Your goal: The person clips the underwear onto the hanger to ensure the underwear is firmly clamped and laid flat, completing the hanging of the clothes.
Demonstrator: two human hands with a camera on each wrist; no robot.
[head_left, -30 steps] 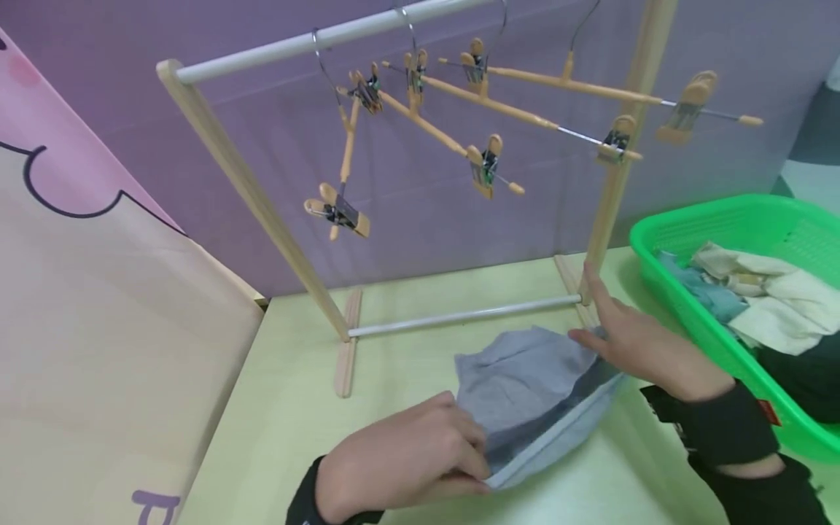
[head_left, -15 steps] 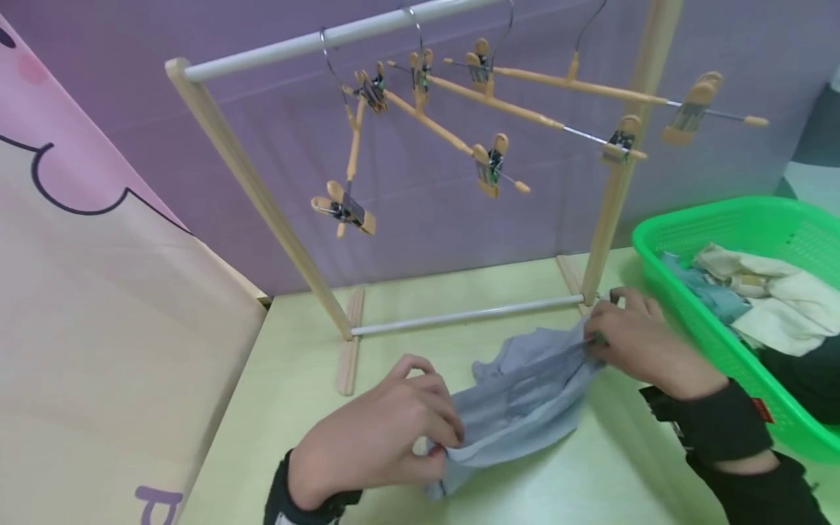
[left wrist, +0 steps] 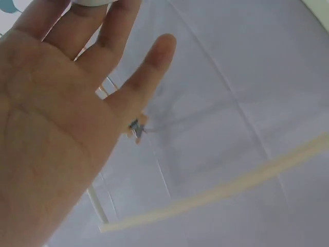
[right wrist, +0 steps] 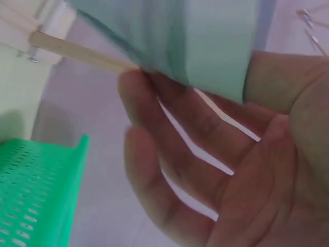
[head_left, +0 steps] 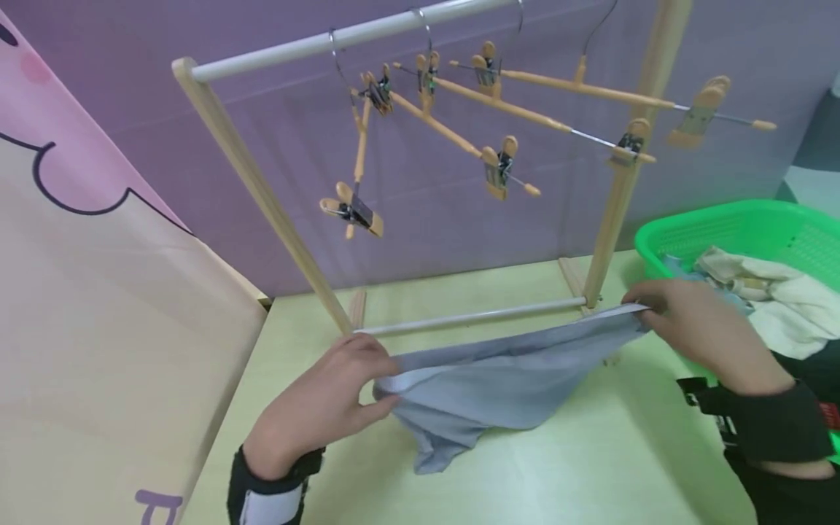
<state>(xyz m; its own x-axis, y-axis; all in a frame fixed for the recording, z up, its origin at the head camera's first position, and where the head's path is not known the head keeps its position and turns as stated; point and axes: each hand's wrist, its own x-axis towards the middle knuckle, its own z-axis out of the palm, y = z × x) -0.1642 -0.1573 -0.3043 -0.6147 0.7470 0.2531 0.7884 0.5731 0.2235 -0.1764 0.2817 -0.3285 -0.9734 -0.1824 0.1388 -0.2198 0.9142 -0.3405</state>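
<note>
A small grey-blue garment (head_left: 485, 390) is stretched between both hands, its upper band running in a nearly straight line and its lower part hanging in folds. At its left end, my left hand (head_left: 321, 401) pinches the band between thumb and fingers. My right hand (head_left: 712, 332) pinches the other end, a little higher and close to the basket. In the right wrist view the garment (right wrist: 211, 46) is caught between the thumb and fingers of my right hand (right wrist: 231, 170). The left wrist view shows the palm of my left hand (left wrist: 56, 113) with only a sliver of pale cloth.
Behind the garment stands a rack (head_left: 453, 14) with wooden posts and a white top bar. Several clip hangers (head_left: 446, 127) hang from it. At right, a green basket (head_left: 715, 219) holds crumpled clothes, among them a cream cloth (head_left: 797, 306). A purple wall (head_left: 426, 240) closes the back.
Both hands have spread apart, the left moving left and up, the right moving right. The garment has gone from loosely bunched on the table to pulled out wide between them.
</note>
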